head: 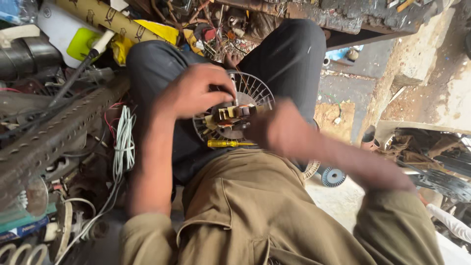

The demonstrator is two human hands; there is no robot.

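Copper-coloured windings and pale metal ribs are showing on the small fan motor assembly (234, 117) that is resting in the person's lap, on the dark trousers (289, 54), directly between the two hands. In the head view, the left hand (196, 91) is curling down over the upper left edge of the round ribbed guard, its fingers (226, 86) pinching at something thin and upright on top of the motor block; what exactly they are gripping is too small to tell. The right hand (279, 130) is blurring at the motor's right side, pressing against it, and I cannot tell whether it is closing around the part or just lying against it. Just below both hands, a yellow-handled screwdriver (226, 144) is lying across the lap, touching the lower edge of the guard. Out to the left of the left forearm, a bundle of white wire (125, 142) is hanging beside a rusty perforated metal bar (59, 130). Beyond the right forearm, a small grey ribbed disc (333, 176) is sitting on the floor.
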